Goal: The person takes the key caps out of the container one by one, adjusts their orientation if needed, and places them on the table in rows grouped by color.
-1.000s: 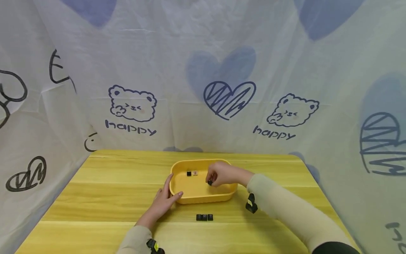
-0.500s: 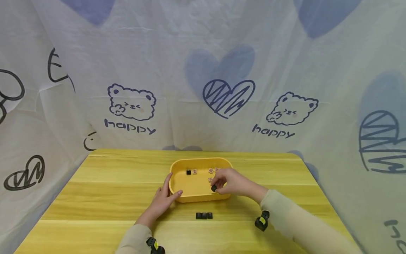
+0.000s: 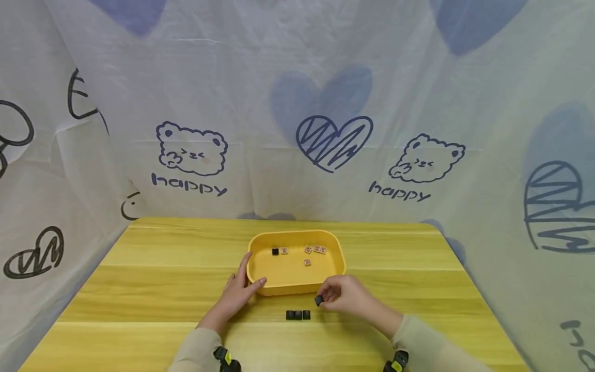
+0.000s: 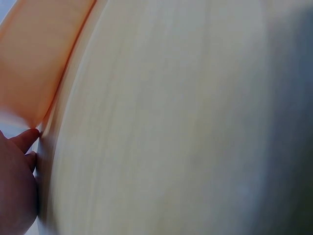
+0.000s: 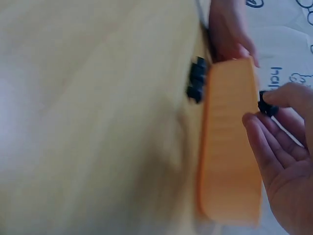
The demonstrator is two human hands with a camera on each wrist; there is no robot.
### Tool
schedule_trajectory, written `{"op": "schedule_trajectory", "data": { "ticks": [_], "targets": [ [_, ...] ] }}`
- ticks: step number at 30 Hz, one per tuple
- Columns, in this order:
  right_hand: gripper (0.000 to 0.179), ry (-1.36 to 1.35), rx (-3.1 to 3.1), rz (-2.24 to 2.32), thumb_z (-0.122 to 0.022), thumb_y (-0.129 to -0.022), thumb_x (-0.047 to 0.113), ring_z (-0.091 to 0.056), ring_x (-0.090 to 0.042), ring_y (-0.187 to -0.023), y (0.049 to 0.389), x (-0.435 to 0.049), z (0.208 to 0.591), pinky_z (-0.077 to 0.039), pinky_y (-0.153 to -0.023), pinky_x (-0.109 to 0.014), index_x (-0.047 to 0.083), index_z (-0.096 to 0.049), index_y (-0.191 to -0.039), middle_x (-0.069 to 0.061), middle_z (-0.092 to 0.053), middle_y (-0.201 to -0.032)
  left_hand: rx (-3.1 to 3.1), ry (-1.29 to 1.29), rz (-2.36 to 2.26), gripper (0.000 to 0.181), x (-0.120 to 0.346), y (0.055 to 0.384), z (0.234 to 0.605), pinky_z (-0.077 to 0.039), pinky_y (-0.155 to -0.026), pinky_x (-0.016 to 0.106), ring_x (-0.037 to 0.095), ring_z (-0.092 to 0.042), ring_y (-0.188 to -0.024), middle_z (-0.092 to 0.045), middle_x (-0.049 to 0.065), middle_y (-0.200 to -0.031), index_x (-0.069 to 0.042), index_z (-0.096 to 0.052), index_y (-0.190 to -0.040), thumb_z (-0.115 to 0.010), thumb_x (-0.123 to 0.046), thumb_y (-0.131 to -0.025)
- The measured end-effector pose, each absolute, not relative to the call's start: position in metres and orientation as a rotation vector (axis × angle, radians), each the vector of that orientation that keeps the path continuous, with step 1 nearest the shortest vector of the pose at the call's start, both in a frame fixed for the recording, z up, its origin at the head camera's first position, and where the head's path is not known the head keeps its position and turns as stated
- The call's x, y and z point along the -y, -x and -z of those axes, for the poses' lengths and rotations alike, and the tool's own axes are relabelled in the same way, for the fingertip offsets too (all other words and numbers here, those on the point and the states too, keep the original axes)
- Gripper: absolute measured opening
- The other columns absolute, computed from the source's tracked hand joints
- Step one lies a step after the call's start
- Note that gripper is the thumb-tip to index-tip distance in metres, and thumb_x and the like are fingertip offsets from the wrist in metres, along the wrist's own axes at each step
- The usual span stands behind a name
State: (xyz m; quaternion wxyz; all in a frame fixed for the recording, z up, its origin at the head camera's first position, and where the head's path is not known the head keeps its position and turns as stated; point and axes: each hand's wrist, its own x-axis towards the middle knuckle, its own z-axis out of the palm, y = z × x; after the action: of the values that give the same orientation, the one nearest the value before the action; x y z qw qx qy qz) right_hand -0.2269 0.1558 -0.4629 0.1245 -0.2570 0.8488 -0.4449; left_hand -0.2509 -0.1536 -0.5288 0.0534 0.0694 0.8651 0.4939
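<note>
Yellow tray (image 3: pixel 297 290) on a wood-grained desk (image 3: pixel 139 294), shown with both hands of a person at its near side. The right hand (image 3: pixel 348 298) has its grip closed on a small black block (image 3: pixel 318 300), pinched between thumb and fingertips. The held block is clear of the desk, just in front of the tray's near wall and to the right of a row of three black blocks (image 3: pixel 298 315). These lie close together on the desk, parallel to the tray's near edge.

The left hand (image 3: pixel 236 297) lies at the tray's left near corner, its grip spread rather than curled: the fingers extend along the left end and the thumb reaches to the near rim. Inside the tray, toward the far left, one black piece (image 3: pixel 275 252) sits beside a pale square piece (image 3: pixel 284 251). Farther right are three similar squares (image 3: pixel 316 249) near the far wall and a single pale square (image 3: pixel 307 263) nearer the front.

Light sleeves (image 3: pixel 197 349) cover the forearms, with a dark wrist device (image 3: pixel 227 359) at each wrist. Behind the desk hangs a pale cloth (image 3: pixel 260 155) printed with hearts, bears and the word "happy". The left wrist view is largely blurred.
</note>
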Motion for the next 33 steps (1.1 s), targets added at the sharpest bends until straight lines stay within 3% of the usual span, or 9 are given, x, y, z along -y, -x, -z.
{"op": "schedule_trajectory", "data": {
  "ticks": [9, 18, 33],
  "targets": [
    [0.016, 0.673, -2.489, 1.326, -0.08, -0.076, 0.0, -0.064, -0.011, -0.073, 0.218, -0.15, 0.487, -0.055, -0.066, -0.024, 0.004, -0.071, -0.088, 0.001, -0.068, -0.082, -2.627, -0.188, -1.492, 0.088, 0.156, 0.25, 0.524, -0.001, -0.111, 0.064, 0.053, -0.005, -0.141, -0.016, 0.021, -0.159, -0.02, -0.005, -0.158, -0.061, -0.045, -0.094],
    [0.015, 0.648, -2.603, 1.241, -0.083, -0.074, 0.006, -0.057, -0.009, -0.071, 0.215, -0.144, 0.506, -0.05, -0.063, -0.024, 0.007, -0.072, -0.084, 0.002, -0.06, -0.08, -2.648, -0.236, -1.474, 0.087, 0.154, 0.249, 0.523, -0.001, -0.112, 0.061, 0.05, -0.015, -0.141, -0.018, 0.023, -0.158, -0.017, -0.006, -0.158, -0.06, -0.044, -0.095],
    [0.015, 0.569, -2.579, 1.282, -0.081, -0.075, 0.004, -0.056, -0.011, -0.07, 0.213, -0.141, 0.512, -0.049, -0.062, -0.024, 0.006, -0.072, -0.086, 0.0, -0.06, -0.08, -2.64, -0.237, -1.482, 0.088, 0.155, 0.249, 0.525, 0.001, -0.113, 0.06, 0.048, -0.016, -0.141, -0.017, 0.021, -0.158, -0.017, -0.005, -0.158, -0.06, -0.044, -0.095]
  ]
}}
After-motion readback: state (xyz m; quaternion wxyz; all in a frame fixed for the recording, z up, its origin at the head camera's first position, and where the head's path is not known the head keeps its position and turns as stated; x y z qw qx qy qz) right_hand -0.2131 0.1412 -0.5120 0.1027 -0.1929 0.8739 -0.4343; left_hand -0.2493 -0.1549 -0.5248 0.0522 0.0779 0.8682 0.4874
